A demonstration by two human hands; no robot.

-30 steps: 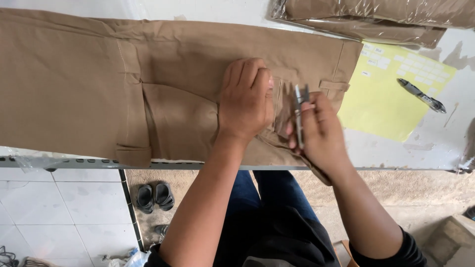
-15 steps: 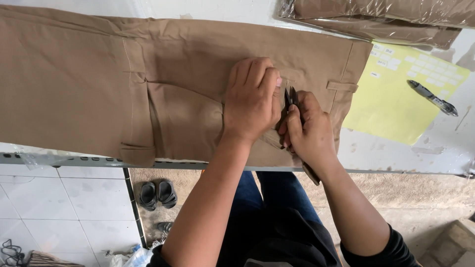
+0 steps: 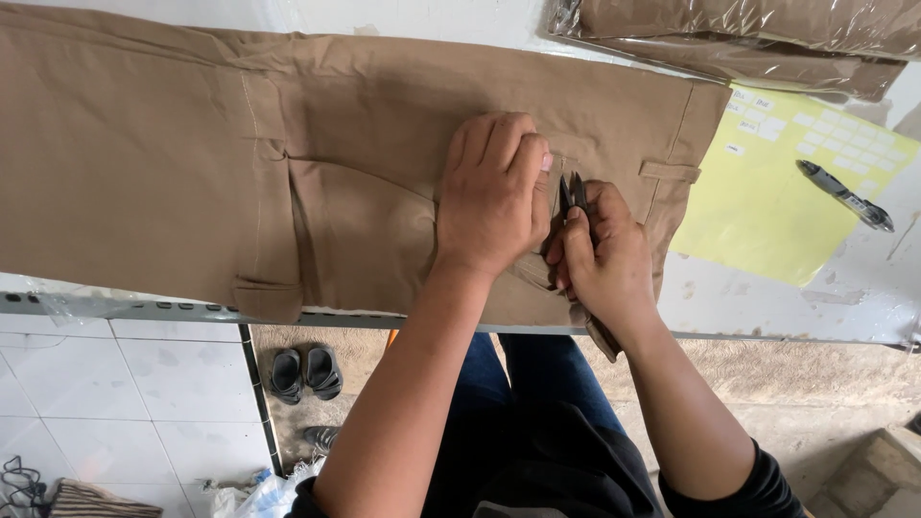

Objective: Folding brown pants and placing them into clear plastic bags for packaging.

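1. We see the tan trousers (image 3: 192, 182) spread flat on the white table (image 3: 796, 297), filling the upper left and centre of the frame, waistband toward the right. They lie much as half a second ago.
2. Upper right: a folded tan garment in a clear plastic bag (image 3: 748, 29); below it a yellow sheet (image 3: 767, 221) with a pen (image 3: 844, 195) lying on it.
3. Centre: our left hand (image 3: 491, 197) presses palm-down on the cloth, fingers curled together, pinching nothing we can see. It sits a little lower on the fabric than a second ago.
4. Just right of it, touching: our right hand (image 3: 602, 257), closed around small dark thread snips (image 3: 574, 195). The snips' tips now point up beside the left fingertips, closer in than before; the cutting appears under way at a seam near the waistband.
5. Lower left, on the floor: a pair of dark sandals (image 3: 305, 372).
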